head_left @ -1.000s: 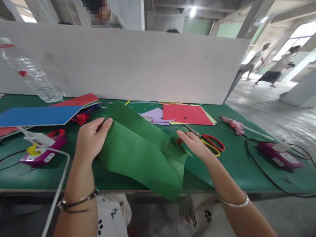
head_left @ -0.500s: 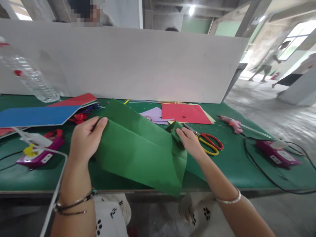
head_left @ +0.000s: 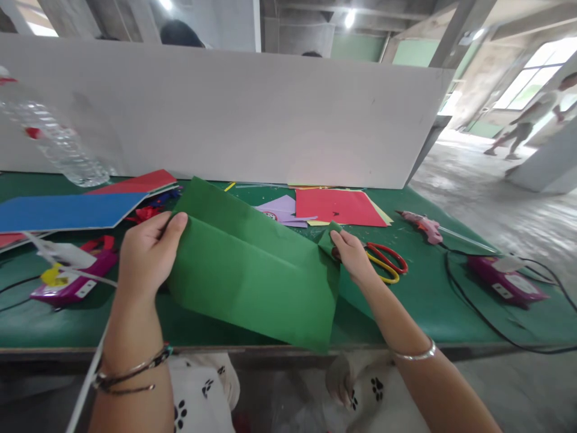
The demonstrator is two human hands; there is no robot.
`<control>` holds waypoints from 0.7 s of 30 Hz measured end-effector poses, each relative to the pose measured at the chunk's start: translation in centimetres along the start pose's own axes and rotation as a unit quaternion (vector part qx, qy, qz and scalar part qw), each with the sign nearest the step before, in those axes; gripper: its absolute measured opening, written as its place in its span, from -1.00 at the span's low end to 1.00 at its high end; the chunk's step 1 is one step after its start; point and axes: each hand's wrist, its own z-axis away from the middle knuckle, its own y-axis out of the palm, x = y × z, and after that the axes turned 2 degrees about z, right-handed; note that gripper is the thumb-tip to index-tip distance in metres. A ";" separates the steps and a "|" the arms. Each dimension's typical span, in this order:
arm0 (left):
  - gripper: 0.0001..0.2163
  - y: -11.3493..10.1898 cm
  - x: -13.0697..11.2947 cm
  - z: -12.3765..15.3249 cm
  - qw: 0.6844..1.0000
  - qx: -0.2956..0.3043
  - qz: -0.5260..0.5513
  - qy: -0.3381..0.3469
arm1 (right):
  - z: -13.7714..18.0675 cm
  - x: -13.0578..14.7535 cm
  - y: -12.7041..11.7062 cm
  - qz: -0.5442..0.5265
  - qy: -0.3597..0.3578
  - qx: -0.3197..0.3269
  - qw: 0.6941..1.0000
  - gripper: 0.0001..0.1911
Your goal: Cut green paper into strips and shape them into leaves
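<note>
A large green paper sheet (head_left: 252, 276), folded over on itself, hangs above the near edge of the green table (head_left: 428, 307). My left hand (head_left: 146, 255) pinches its left edge, thumb on top. My right hand (head_left: 354, 258) grips the sheet's right corner, which curls up by the fingers. Red and yellow handled scissors (head_left: 383, 261) lie on the table just right of my right hand.
A red sheet (head_left: 338, 207) and lilac paper (head_left: 282, 210) lie behind the green sheet. A blue board (head_left: 67, 211), a plastic bottle (head_left: 54, 144) and a purple device (head_left: 74, 279) sit left. A pink glue gun (head_left: 424, 227), another purple device (head_left: 505, 279) and black cables lie right. A white partition (head_left: 225, 114) backs the table.
The green sheet has been drawn flatter and tighter between my hands. My right hand shifted slightly right and back, now gripping the corner. People in the background walked on.
</note>
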 end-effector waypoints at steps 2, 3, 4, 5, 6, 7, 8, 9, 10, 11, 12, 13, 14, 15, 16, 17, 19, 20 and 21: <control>-0.72 0.1 0.2 -0.1 1.000 -0.004 0.001 0.003 | 0.1 0.0 0.0 -0.008 0.005 0.007 1.000 -0.61; -0.71 0.1 0.4 -0.1 1.000 -0.010 0.004 0.005 | 0.2 0.1 0.0 -0.013 0.008 0.019 1.000 -0.61; -0.71 0.2 0.5 -0.1 1.000 -0.020 0.009 0.008 | 0.3 0.2 -0.1 -0.017 0.007 0.038 0.999 -0.60; -0.70 0.3 0.6 -0.2 0.999 -0.032 0.015 0.009 | 0.5 0.3 -0.1 -0.019 0.003 0.061 0.998 -0.60; -0.69 0.5 0.7 -0.2 0.999 -0.040 0.020 0.010 | 0.6 0.4 -0.2 -0.015 -0.005 0.085 0.996 -0.59; -0.68 0.6 0.8 -0.3 0.999 -0.045 0.023 0.010 | 0.8 0.6 -0.2 -0.002 -0.015 0.105 0.994 -0.59; -0.68 0.6 0.8 -0.3 0.999 -0.046 0.025 0.010 | 1.0 0.7 -0.2 0.024 -0.024 0.118 0.992 -0.59; -0.68 0.7 0.9 -0.3 0.999 -0.044 0.025 0.009 | 1.2 0.9 -0.3 0.056 -0.029 0.122 0.990 -0.59; -0.68 0.7 0.9 -0.3 0.999 -0.043 0.025 0.008 | 1.3 1.1 -0.3 0.090 -0.031 0.122 0.988 -0.59; -0.68 0.7 0.9 -0.3 0.999 -0.042 0.025 0.007 | 1.4 1.3 -0.3 0.120 -0.031 0.119 0.985 -0.58; -0.68 0.7 0.9 -0.3 0.999 -0.043 0.024 0.007 | 1.5 1.4 -0.2 0.141 -0.030 0.118 0.983 -0.56; -0.68 0.6 0.9 -0.3 0.999 -0.044 0.024 0.006 | 1.5 1.5 -0.2 0.150 -0.029 0.118 0.981 -0.56; -0.68 0.6 0.9 -0.3 0.999 -0.046 0.022 0.008 | 1.5 1.5 -0.1 0.150 -0.027 0.122 0.981 -0.56; -0.69 0.6 0.9 -0.3 0.999 -0.048 0.020 0.011 | 1.4 1.5 -0.1 0.145 -0.024 0.126 0.981 -0.57; -0.69 0.6 0.9 -0.3 0.999 -0.048 0.017 0.015 | 1.4 1.5 -0.1 0.139 -0.018 0.128 0.982 -0.58; -0.69 0.6 0.9 -0.3 0.999 -0.048 0.014 0.020 | 1.3 1.5 -0.1 0.133 -0.011 0.128 0.983 -0.59; -0.69 0.6 0.8 -0.3 0.998 -0.047 0.008 0.035 | 1.2 1.4 -0.1 0.121 -0.003 0.121 0.985 -0.61; -0.68 0.6 0.7 -0.3 0.998 -0.047 0.004 0.044 | 1.2 1.3 -0.1 0.115 0.000 0.114 0.987 -0.62; -0.68 0.6 0.6 -0.3 0.997 -0.048 0.001 0.053 | 1.1 1.3 -0.1 0.108 0.002 0.107 0.988 -0.62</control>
